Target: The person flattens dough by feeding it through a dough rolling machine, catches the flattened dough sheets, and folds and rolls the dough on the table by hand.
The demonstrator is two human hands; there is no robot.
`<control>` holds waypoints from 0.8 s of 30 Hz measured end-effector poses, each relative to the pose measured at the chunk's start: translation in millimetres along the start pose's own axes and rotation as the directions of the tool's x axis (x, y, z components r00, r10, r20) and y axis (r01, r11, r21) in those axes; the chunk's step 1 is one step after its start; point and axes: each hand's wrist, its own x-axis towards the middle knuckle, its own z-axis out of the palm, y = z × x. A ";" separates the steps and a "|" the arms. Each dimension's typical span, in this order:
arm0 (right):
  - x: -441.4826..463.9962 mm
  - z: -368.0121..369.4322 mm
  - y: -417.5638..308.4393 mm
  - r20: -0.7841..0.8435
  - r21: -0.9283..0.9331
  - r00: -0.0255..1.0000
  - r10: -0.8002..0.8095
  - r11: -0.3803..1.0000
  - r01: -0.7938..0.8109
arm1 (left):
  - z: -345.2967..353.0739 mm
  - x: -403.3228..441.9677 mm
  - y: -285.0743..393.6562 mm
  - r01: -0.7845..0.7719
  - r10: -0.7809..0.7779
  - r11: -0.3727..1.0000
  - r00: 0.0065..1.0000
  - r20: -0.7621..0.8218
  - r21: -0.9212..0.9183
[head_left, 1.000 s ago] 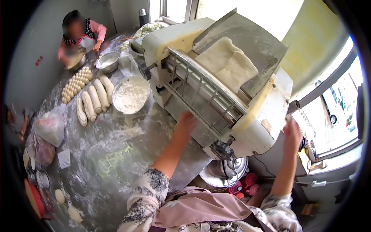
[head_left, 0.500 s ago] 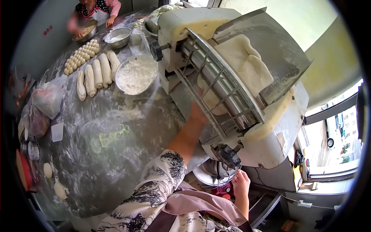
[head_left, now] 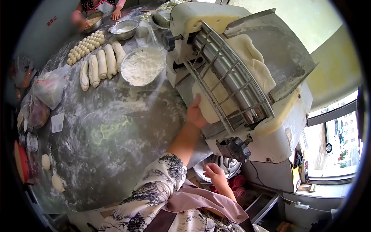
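Note:
My left hand is at the front of the dough-rolling machine, holding the near edge of a flat dough sheet below the roller; its thumb shows and the other fingers are mostly hidden. More of the dough, a folded slab, lies on the metal chute behind the roller. My right hand is lower down, below the black knob, in front of a metal bowl. Its fingers are curled and nothing shows in them.
On the floury table are a bowl of flour, several dough rolls and rows of small dough balls. A white scraper lies left, near plastic bags. A co-worker's hand is at a bowl at the back.
More of the dough sheet has come out below the roller, and my left hand has drawn back towards me with its edge. My right hand has moved left, its fingers still curled.

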 end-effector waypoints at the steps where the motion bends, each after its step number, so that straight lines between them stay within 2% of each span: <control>1: 8.5 7.0 -0.5 0.031 0.007 0.999 -0.041 0.999 0.040 | -2.3 -5.3 4.6 -0.012 0.012 1.000 0.999 -0.033 0.012; 4: 26.0 26.8 -16.8 0.086 0.059 0.989 -0.117 0.992 0.112 | -12.3 -20.6 19.5 -0.022 0.023 1.000 0.996 -0.087 0.014; 6: 39.6 33.2 -28.4 0.123 -0.030 0.976 -0.179 0.982 0.184 | -14.6 -31.2 27.7 0.001 -0.004 0.999 0.998 -0.064 -0.042; 8: 51.7 39.3 -41.3 0.139 -0.019 0.979 -0.151 0.988 0.155 | -13.1 -42.2 34.9 -0.005 0.003 1.000 0.995 -0.099 -0.020; 11: 78.3 49.3 -44.5 0.154 0.183 0.984 -0.091 0.981 0.063 | -12.8 -57.2 43.3 -0.031 0.030 1.000 0.994 -0.107 -0.004; 13: 91.2 58.3 -54.0 0.108 0.327 0.994 -0.026 0.945 -0.011 | -15.6 -66.4 48.9 -0.054 0.055 0.999 0.991 -0.124 0.010; 14: 98.9 62.1 -58.9 0.086 0.400 0.996 0.009 0.916 -0.042 | -17.4 -71.3 52.5 -0.063 0.066 0.998 0.987 -0.145 0.021; 15: 110.7 61.5 -61.4 0.155 0.470 0.988 0.011 0.879 -0.084 | -18.0 -76.1 55.0 -0.069 0.073 0.997 0.983 -0.168 0.031; 18: 139.5 68.7 -70.4 0.126 0.656 0.992 0.003 0.750 -0.086 | -11.9 -91.7 61.5 -0.064 0.069 0.997 0.983 -0.168 0.037; 24: 178.6 77.5 -92.5 0.131 0.818 0.899 -0.418 0.557 0.140 | -4.3 -122.7 80.9 -0.094 0.131 0.983 0.960 -0.248 0.158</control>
